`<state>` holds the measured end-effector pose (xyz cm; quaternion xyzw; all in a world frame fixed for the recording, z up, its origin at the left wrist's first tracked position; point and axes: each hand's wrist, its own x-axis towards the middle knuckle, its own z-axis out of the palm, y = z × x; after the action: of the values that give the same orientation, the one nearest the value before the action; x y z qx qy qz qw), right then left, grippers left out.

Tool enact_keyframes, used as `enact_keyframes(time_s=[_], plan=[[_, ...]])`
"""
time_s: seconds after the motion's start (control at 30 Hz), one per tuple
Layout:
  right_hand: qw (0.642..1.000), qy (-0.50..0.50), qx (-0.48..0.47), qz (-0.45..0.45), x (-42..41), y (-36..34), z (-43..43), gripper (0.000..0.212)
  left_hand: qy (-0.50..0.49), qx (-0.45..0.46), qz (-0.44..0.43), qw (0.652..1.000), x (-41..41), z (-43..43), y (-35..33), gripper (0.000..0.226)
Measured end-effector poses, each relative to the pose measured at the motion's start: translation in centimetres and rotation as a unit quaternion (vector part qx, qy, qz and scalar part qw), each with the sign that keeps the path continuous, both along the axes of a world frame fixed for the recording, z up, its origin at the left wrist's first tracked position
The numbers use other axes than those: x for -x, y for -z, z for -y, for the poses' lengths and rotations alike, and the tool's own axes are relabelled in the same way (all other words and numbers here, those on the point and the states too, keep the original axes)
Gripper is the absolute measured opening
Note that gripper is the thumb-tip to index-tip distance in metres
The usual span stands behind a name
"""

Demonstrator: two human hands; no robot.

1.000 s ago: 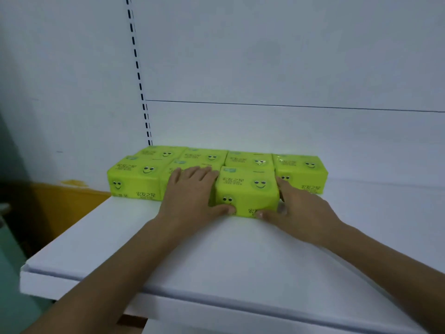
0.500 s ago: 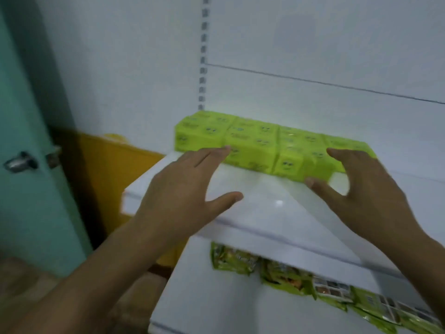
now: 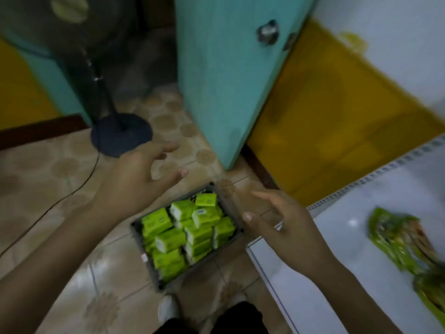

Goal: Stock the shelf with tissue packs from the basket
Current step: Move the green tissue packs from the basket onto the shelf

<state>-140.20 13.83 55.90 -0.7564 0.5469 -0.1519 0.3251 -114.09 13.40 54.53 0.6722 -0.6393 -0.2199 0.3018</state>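
The step in hand looks like fetching more stock: the left hand (image 3: pixel 134 177) and right hand (image 3: pixel 284 227) hover, fingers released and empty, above the basket (image 3: pixel 237 233) on the floor, full of green tissue packs (image 3: pixel 185 232). The next move likely calls for reaching down and grasping a pack.

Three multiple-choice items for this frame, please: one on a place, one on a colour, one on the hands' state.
1. The dark grey plastic basket stands: A on the tiled floor; B on a table; C on a chair.
2. The wrapped tissue packs in it are: A blue; B lime green; C red.
3. The left hand and right hand are: A gripping packs; B open, holding nothing; C clutching the basket's rim.
Key: 1 A, tiles surround it. 2 B, bright green wrappers. 3 B, fingers spread, nothing held.
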Motion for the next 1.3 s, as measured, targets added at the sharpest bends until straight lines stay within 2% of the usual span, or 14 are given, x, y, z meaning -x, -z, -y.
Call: enact_keyframes(time_s=[0.1, 0.27, 0.33, 0.47, 0.57, 0.63, 0.77, 0.87, 0.97, 1.03, 1.07, 1.13, 1.2, 1.3], plan=[[0.993, -0.013, -0.118, 0.004, -2.5, 5.3, 2.1, 0.032, -0.024, -0.084, -0.022, 0.996, -2.2, -1.0, 5.2, 0.058], [0.957, 0.0, -0.291, -0.005, -4.6, 15.7, 6.7, 0.027, -0.045, -0.207, -0.101, 0.972, -2.3, -2.2, 15.2, 0.082], [0.939, 0.022, -0.341, -0.022, -4.7, 20.4, 8.6, 0.029, -0.054, -0.249, -0.117, 0.96, -1.4, -2.0, 19.7, 0.081], [0.91, 0.069, -0.405, -0.049, -4.0, 30.7, 12.4, 0.026, -0.056, -0.363, -0.163, 0.916, 1.4, 0.3, 29.8, 0.053], [0.897, 0.082, -0.427, -0.083, -2.8, 39.6, 14.5, 0.026, -0.078, -0.439, -0.2, 0.872, 4.4, 2.8, 37.8, 0.078], [0.888, 0.089, -0.441, -0.098, -1.9, 45.1, 15.7, 0.032, -0.114, -0.472, -0.195, 0.852, 6.3, 4.7, 43.0, 0.071], [0.873, 0.125, -0.457, -0.113, -0.7, 53.3, 18.3, 0.049, -0.202, -0.479, -0.221, 0.825, 9.4, 8.5, 50.7, 0.059], [0.865, 0.198, -0.459, -0.048, -0.8, 57.5, 19.5, 0.051, -0.245, -0.437, -0.279, 0.819, 10.6, 10.8, 54.4, 0.055], [0.811, 0.279, -0.515, 0.01, -2.0, 59.2, 20.3, 0.049, -0.275, -0.448, -0.323, 0.787, 10.9, 12.0, 56.7, 0.059], [0.797, 0.302, -0.523, 0.024, -2.6, 59.1, 20.5, 0.047, -0.302, -0.424, -0.374, 0.768, 11.0, 12.2, 56.6, 0.041], [0.809, 0.303, -0.503, 0.024, -2.8, 58.8, 20.6, 0.05, -0.308, -0.401, -0.39, 0.769, 10.8, 12.3, 55.7, 0.032], [0.846, 0.283, -0.45, 0.025, -3.2, 56.4, 20.7, 0.053, -0.297, -0.344, -0.382, 0.805, 10.1, 12.3, 52.8, 0.027], [0.87, 0.252, -0.42, 0.054, -4.0, 51.9, 20.2, 0.045, -0.281, -0.285, -0.384, 0.832, 8.7, 11.6, 49.3, 0.033], [0.895, 0.199, -0.376, 0.138, -5.5, 44.3, 18.2, 0.048, -0.261, -0.23, -0.417, 0.839, 6.3, 10.1, 42.8, 0.049]])
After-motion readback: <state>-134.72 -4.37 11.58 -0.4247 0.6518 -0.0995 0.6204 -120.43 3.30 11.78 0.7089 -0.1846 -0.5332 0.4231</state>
